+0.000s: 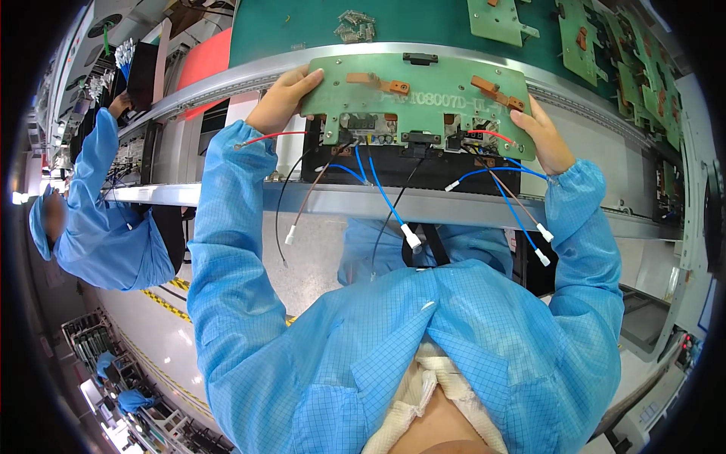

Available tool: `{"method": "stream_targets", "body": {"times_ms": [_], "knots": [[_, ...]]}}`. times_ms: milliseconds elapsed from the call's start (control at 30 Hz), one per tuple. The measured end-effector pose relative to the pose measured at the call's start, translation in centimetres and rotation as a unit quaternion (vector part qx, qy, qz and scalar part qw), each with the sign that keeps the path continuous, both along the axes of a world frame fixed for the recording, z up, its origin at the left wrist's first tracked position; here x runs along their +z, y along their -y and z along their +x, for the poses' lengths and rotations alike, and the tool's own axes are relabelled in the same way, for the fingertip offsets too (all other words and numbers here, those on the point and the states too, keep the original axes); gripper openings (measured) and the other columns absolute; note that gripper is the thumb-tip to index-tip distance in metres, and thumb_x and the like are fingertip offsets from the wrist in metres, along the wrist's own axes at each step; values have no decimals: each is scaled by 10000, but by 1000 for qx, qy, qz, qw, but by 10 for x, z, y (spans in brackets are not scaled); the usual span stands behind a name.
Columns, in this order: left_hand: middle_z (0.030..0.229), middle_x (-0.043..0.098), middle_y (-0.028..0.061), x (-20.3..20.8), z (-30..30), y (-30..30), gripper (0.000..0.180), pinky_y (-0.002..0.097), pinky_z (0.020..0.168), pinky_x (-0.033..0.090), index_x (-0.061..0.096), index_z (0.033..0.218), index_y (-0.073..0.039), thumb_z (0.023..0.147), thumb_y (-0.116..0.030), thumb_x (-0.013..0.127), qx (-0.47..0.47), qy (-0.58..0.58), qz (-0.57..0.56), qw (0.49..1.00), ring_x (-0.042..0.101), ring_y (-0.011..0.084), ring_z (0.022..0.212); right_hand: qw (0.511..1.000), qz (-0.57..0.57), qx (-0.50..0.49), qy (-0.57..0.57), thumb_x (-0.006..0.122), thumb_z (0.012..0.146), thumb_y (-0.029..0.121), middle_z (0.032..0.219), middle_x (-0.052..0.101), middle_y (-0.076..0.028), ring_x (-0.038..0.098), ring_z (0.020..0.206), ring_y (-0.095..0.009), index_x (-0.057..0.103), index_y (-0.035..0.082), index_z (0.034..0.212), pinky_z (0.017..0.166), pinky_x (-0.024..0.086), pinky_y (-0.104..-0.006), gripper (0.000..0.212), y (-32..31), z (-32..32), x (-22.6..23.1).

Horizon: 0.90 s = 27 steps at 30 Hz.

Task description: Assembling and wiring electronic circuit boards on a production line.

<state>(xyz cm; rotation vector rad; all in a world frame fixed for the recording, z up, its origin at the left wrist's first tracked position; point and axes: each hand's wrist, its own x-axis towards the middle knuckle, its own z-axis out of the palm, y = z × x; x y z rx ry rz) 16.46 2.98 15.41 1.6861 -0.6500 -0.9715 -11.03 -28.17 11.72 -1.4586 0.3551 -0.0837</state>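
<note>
A green fixture plate with brown swivel clips spans the rail in front of me. My left hand grips its left end, thumb on the top face, and my right hand grips the right end the same way. Circuit boards show through the plate's cut-outs. Red, blue, black and brown wires hang from the near side, several ending in white connectors. A black tray lies beneath the plate. My hidden fingers are under or behind the plate's ends.
Metal rails run left to right under and beyond the plate. On the green mat lies a pile of small metal screws or springs. More green plates rest at the far right. A co-worker in blue works at the left.
</note>
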Motion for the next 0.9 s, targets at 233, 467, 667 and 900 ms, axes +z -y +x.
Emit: {"method": "stream_targets", "body": {"times_ms": [233,467,667,900], "knots": [[827,597,3,-3,2,1,429,193,528,406,506,1215,-4,981,-362,471,5,8,16,1000,542,45,637,1000,20,-14,-20,516,939,205,1396,424,-98,427,1250,-166,253,26,1465,1029,349,-286,615,-8,-10,4],[814,591,-5,0,5,3,433,194,529,406,511,1212,-2,978,-363,471,-19,11,7,1000,520,41,623,1000,18,-15,-17,518,939,217,1390,432,-100,430,1247,-168,257,25,1463,1028,348,-283,616,-3,-11,2],[838,608,10,-3,0,3,436,205,532,423,512,1202,-2,975,-371,475,-17,-10,1,1000,548,46,654,1000,10,-8,-19,516,939,216,1390,434,-102,435,1246,-172,271,15,1455,1037,338,-283,606,7,-7,5],[832,608,18,-2,-2,-1,422,199,540,437,514,1175,-2,979,-373,470,-7,-9,3,1000,570,59,669,1000,8,2,-20,509,936,202,1390,431,-105,433,1247,-173,264,14,1458,1033,341,-282,606,9,-3,7]]}}
